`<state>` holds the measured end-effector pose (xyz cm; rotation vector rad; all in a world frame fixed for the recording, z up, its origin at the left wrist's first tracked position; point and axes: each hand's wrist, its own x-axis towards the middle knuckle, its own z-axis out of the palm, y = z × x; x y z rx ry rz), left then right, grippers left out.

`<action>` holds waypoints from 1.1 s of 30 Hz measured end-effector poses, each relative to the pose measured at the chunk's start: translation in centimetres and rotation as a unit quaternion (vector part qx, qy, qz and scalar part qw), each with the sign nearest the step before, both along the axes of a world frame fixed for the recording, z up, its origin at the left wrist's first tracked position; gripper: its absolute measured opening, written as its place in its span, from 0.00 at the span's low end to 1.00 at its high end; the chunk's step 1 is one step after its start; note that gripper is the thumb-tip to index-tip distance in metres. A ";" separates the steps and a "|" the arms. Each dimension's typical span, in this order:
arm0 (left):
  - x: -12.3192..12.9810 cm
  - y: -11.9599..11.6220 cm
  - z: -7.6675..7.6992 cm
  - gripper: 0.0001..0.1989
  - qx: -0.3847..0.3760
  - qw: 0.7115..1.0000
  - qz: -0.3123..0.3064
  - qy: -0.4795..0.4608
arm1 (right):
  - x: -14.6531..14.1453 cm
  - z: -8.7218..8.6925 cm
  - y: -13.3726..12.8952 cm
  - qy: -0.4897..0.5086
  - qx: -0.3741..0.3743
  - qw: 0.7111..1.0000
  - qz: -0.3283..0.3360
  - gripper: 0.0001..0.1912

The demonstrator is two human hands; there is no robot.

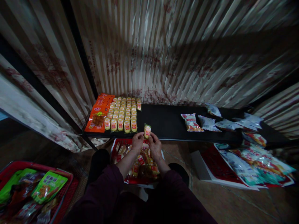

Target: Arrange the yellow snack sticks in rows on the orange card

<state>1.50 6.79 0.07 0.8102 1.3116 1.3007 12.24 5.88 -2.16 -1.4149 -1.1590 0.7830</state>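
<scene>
Between my left hand (138, 141) and my right hand (154, 144) is a small wrapped snack cake (147, 131), pale yellow with a red label, held upright in the fingertips of both. It is at the front edge of a black shelf (161, 119). Left of it on the shelf, rows of matching wrapped cakes (120, 124) stand close together. Below my hands, a red basket (113, 147) holds more wrapped snacks (140, 160), partly covered by my forearms.
Orange snack packs (95, 116) lie at the shelf's left end. Several small bags (191, 122) are scattered on its right half. A red basket of bags (210, 158) stands on the floor at right, another red basket (66, 180) at lower left. A striped curtain (149, 53) hangs behind.
</scene>
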 end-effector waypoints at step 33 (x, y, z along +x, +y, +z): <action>1.3 4.1 4.1 0.22 0.001 0.982 -0.023 0.188 | 0.1 0.6 7.5 -0.003 0.021 1.000 0.000 0.20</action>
